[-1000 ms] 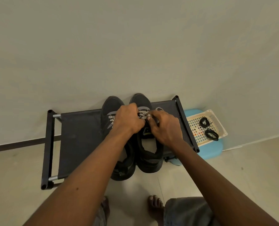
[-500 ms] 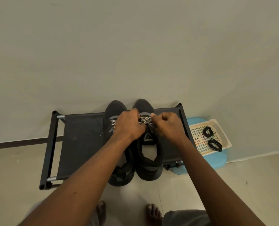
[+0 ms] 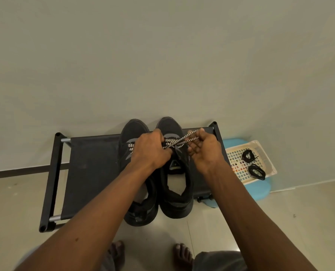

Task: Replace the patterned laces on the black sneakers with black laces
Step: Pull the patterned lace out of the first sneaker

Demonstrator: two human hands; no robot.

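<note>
Two black sneakers (image 3: 170, 126) stand side by side toward the right end of the bench (image 3: 92, 163), toes at its back edge, heels overhanging the front. The left hand (image 3: 151, 149) curls around the patterned lace (image 3: 182, 138) on the sneaker nearer the right edge, while the right hand (image 3: 203, 151) pinches its loose strands, drawn toward the back right corner. Two coiled black laces (image 3: 256, 171) lie in a basket (image 3: 268, 157) just beyond the bench's right edge.

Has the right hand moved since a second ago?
Yes. The right hand has pulled rightward off the right sneaker, drawing the lace toward the right end of the rack.
</note>
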